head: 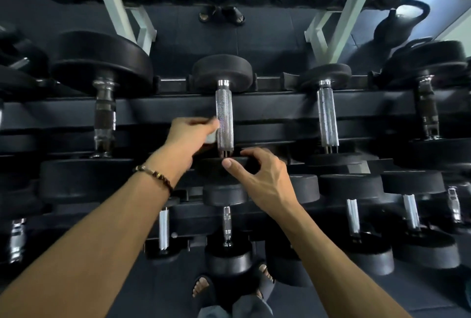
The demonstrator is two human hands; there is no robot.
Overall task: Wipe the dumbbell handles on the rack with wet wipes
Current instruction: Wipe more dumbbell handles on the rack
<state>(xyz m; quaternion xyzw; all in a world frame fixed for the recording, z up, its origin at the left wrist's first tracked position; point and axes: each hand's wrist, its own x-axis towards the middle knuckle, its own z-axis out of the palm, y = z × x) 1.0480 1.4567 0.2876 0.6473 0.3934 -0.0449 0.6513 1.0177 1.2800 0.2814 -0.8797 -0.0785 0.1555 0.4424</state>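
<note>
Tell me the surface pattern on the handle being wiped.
Silver knurled crosshatch on the handle, head view.

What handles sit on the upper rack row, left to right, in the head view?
Dark worn handle → knurled chrome handle, with the left hand holding a wipe against it → slimmer chrome handle → dark handle at far right.

dim, cool light | glints on chrome | motion blur | wide-angle bending at edges

Black tiered rack carrying chrome-handled dumbbells.
</note>
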